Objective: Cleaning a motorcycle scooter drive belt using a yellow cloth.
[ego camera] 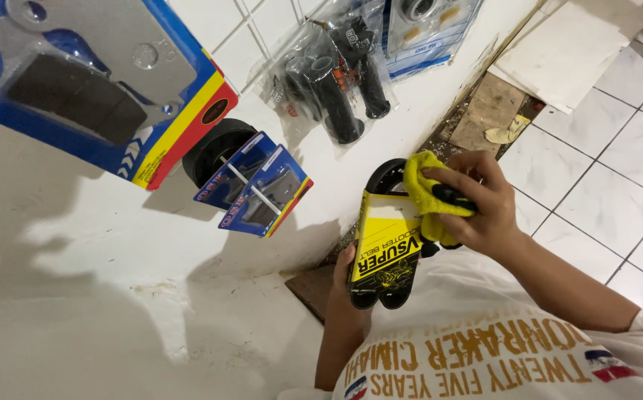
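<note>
My left hand (345,275) holds a black rubber belt in a yellow cardboard sleeve (384,241) from below, its thumb on the sleeve's lower left edge. My right hand (484,204) presses a yellow cloth (429,194) against the upper right of the belt, fingers bunched around the cloth. The belt's black loop (382,178) sticks out above the sleeve. My white printed shirt fills the bottom of the view.
A white wall carries hanging goods: a large blue pack with a brake pad (92,81), smaller blue packs (258,185), and bagged black handle grips (336,74). White floor tiles (603,170) lie to the right, with a broken patch and cardboard (488,111) by the wall.
</note>
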